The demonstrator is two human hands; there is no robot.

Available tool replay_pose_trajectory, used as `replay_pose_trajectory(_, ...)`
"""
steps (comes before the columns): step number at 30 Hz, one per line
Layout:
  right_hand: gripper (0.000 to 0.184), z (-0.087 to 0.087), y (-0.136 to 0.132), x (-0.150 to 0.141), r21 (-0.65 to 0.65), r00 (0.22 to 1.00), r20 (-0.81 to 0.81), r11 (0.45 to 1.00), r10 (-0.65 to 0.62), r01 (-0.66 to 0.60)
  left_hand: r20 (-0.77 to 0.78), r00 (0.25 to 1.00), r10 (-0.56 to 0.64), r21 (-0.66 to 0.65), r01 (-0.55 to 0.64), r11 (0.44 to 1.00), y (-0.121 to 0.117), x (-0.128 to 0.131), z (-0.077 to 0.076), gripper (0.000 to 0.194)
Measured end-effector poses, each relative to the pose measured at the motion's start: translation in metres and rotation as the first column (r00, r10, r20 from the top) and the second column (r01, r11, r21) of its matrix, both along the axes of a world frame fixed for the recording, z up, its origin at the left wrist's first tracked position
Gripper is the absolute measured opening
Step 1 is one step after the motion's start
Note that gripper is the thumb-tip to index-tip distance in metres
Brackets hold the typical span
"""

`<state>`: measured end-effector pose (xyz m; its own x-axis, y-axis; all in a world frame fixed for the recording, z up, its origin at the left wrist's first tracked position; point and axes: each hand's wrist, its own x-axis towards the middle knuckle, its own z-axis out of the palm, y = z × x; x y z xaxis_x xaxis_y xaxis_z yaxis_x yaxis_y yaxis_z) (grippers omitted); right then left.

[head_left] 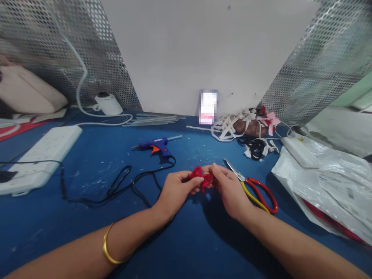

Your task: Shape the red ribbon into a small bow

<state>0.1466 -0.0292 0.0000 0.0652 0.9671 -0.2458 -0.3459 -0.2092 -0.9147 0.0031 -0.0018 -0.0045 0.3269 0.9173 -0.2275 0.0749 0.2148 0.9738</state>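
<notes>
A small red ribbon piece (pixel 201 177), folded like a bow, is held just above the blue table between both hands. My left hand (pixel 176 190) pinches its left side with thumb and fingers closed. My right hand (pixel 228 186) pinches its right side, fingers curled over the top. A gold bangle (pixel 108 247) sits on my left forearm. Scissors (pixel 252 185) with red and yellow handles lie on the table right beside my right hand.
A blue glue gun (pixel 156 145) with a black cord (pixel 124 185) lies behind my hands. Glue sticks (pixel 154 119), a white power strip (pixel 37 158), a pile of white ribbon (pixel 232 124), black bands (pixel 256 148) and plastic bags (pixel 325 182) surround the blue table (pixel 186 240).
</notes>
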Motion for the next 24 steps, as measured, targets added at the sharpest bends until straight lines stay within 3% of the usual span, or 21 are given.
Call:
replay_pose_trajectory(4, 0.033, 0.0003, 0.0025, 0.0044, -0.024, 1.000, 0.021, 1.000, -0.010, 0.010, 0.091, 0.995, 0.049, -0.096, -0.040, 0.995, 0.0027, -0.0009, -0.0007, 0.018)
replay_pose_trajectory(11, 0.015, -0.0014, 0.0034, 0.0055, 0.020, 0.984, 0.177, 0.999, 0.028, -0.032, 0.100, 0.995, -0.016, -0.081, 0.024, 0.996, 0.0032, -0.0025, 0.0045, 0.025)
replay_pose_trajectory(15, 0.014, 0.0016, 0.0029, 0.0060, 0.057, 0.951, 0.303, 0.994, 0.070, -0.091, 0.106, 0.993, 0.051, -0.106, -0.040, 0.994, 0.0026, -0.0024, 0.0065, 0.022)
replay_pose_trajectory(18, 0.015, 0.0024, 0.0030, 0.0066, 0.082, 0.932, 0.362, 0.996, 0.008, -0.041, 0.137, 0.987, 0.080, -0.181, -0.055, 0.982, 0.0007, -0.0013, 0.0047, 0.018)
replay_pose_trajectory(21, 0.023, 0.0012, 0.0035, 0.0065, 0.107, 0.941, 0.333, 0.994, -0.060, 0.026, 0.166, 0.977, 0.138, -0.240, -0.096, 0.966, -0.0006, -0.0004, 0.0022, 0.020)
replay_pose_trajectory(24, 0.024, -0.0001, 0.0032, 0.0050, 0.073, 0.963, 0.270, 0.996, 0.020, -0.041, 0.164, 0.970, 0.182, -0.236, -0.140, 0.962, -0.0004, -0.0004, 0.0015, 0.023)
